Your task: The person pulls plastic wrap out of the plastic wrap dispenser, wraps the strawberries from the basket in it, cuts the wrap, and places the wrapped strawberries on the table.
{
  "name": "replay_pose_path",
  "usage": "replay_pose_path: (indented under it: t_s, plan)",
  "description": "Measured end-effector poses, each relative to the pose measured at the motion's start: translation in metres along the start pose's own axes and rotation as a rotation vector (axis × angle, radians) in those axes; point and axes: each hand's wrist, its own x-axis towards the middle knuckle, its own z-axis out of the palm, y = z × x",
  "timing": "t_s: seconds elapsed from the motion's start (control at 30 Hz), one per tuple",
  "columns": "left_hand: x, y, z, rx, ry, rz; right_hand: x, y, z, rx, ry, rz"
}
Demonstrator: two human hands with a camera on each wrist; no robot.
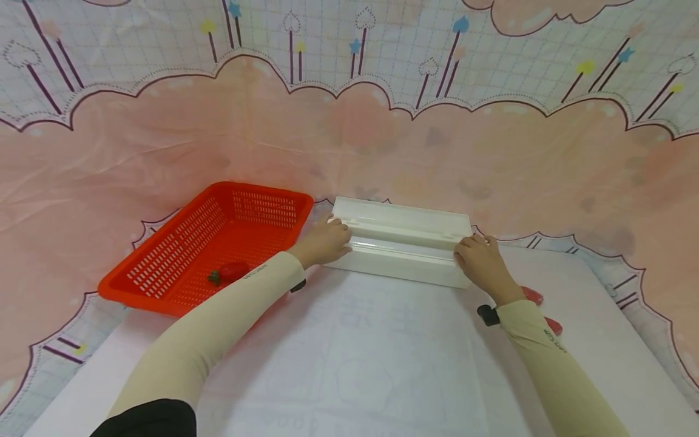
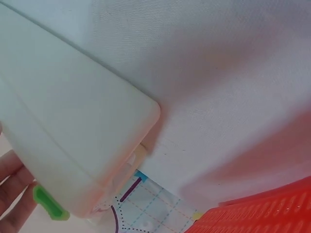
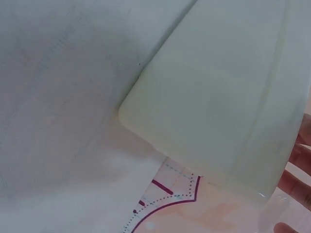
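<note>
A long white cling film dispenser lies at the back of the table with its lid raised. Shiny clear film shows along its opening. At the dispenser's left end, my left hand grips with bent fingers. My right hand holds the opposite end. From the left wrist, the box's smooth side and a green slider appear beside fingertips. In the right wrist view, fingers reach round the far edge of the box. Whether either hand also pinches film is unclear.
An orange-red plastic basket stands left of the dispenser, holding a red pepper with a green stem. Two red objects lie partly hidden by the right forearm. A patterned cloth hangs behind the white-covered table.
</note>
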Motion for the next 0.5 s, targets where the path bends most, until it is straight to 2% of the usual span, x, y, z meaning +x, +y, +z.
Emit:
replay_pose_path:
  t_s: [0.2, 0.37, 0.5]
  plan:
    - [0.0017, -0.0016, -0.0003, -0.044, 0.01, 0.005, 0.0005, -0.0015, -0.0027, -0.026, -0.013, 0.034]
    - [0.0038, -0.0041, -0.0009, -0.079, 0.007, 0.013, 0.001, -0.0013, -0.0033, -0.032, 0.017, 0.038]
    - [0.0054, -0.0056, -0.0001, -0.06, 0.005, 0.02, 0.002, -0.0001, -0.0019, -0.029, 0.017, 0.042]
